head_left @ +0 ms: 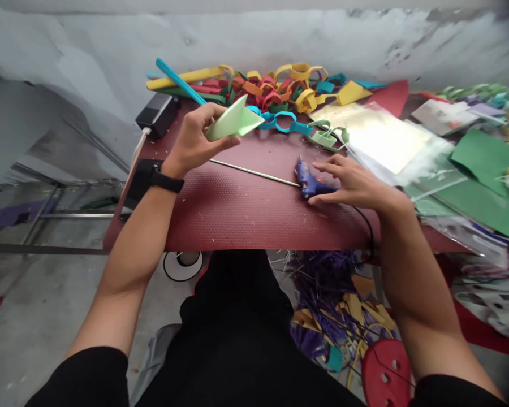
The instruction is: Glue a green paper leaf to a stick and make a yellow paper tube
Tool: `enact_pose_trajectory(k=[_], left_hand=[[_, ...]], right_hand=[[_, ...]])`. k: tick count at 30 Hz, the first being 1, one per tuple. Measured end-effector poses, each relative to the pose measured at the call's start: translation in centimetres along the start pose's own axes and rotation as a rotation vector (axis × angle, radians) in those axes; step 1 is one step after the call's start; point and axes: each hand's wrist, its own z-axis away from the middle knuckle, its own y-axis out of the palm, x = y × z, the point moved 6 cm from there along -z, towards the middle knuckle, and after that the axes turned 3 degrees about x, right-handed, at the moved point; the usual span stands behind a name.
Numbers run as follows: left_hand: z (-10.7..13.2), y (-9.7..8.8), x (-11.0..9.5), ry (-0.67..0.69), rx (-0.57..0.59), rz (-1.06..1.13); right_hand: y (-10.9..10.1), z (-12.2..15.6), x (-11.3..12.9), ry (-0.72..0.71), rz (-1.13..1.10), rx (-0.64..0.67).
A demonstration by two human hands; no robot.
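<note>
Person's left hand (197,135) above the table (237,217), grip closed firmly over a folded light-green paper (231,121); right hand (354,182), grip parted around a blue glue gun (306,182) lying on the table, contact unclear; thin stick (254,172) extends leftward from it; blue paper chain (285,122) beyond.
</note>
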Motion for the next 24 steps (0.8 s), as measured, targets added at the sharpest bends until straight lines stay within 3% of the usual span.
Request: enact_pose_trajectory(k=[3, 6, 12, 16, 18, 24], left_hand=[[-0.1, -0.6, 0.3, -0.007, -0.045, -0.047], [-0.1, -0.8, 0.3, -0.018, -0.060, -0.067], [0.0, -0.8, 0.1, -0.047, -0.103, -0.048], [0.0, -0.6, -0.5, -0.017, -0.077, -0.062], [0.0, -0.3, -0.9, 0.004, -0.051, -0.061], [0.3, 0.8, -1.7, 0.050, 0.058, 0.063]], right_hand=[[-1.3, -0.9, 2.0, -0.063, -0.123, 0.013], [-1.7, -3.9, 4.8, -0.075, -0.083, -0.058], [2.2, -11.4, 8.5, -0.072, 0.116, 0.148], [3.6, -12.9, 9.1, -0.100, 0.102, 0.199], [3.4, -12.9, 8.9, -0.124, 0.027, 0.129], [-1.1, -11.4, 4.9, -0.022, -0.508, -0.370]])
